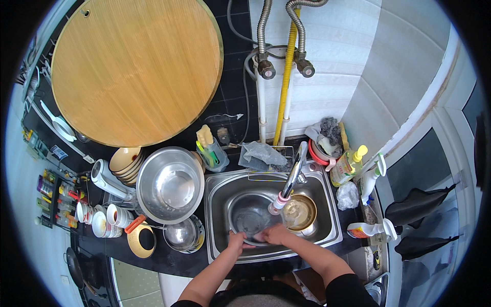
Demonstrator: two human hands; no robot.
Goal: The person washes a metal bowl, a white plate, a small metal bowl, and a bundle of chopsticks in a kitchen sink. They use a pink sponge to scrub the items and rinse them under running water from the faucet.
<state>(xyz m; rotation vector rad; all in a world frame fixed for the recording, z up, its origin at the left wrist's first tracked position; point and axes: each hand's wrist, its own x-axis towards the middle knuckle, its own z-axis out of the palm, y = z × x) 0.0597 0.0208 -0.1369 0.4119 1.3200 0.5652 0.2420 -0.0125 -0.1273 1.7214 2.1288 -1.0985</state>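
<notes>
A round metal basin [249, 212] sits in the left part of the stainless steel sink [217, 197]. My left hand [237, 242] is closed on the near rim of the basin. My right hand [274, 235] reaches into its near right side. Those fingers are smeared and partly hidden, so whether they hold anything does not show. Just above the basin's right edge hangs the faucet's spout [279, 203], with a white and pink tip. To its right, a brass-coloured pot [300, 211] with cloudy liquid in it stands in the sink.
Left of the sink stand a large steel bowl [170, 185], a smaller metal bowl [181, 235] and stacked bowls [126, 161]. A wire rack [266, 175] holding a plastic bag spans the sink's back edge. A yellow-capped bottle [348, 168] and spray bottles [369, 179] line the right side.
</notes>
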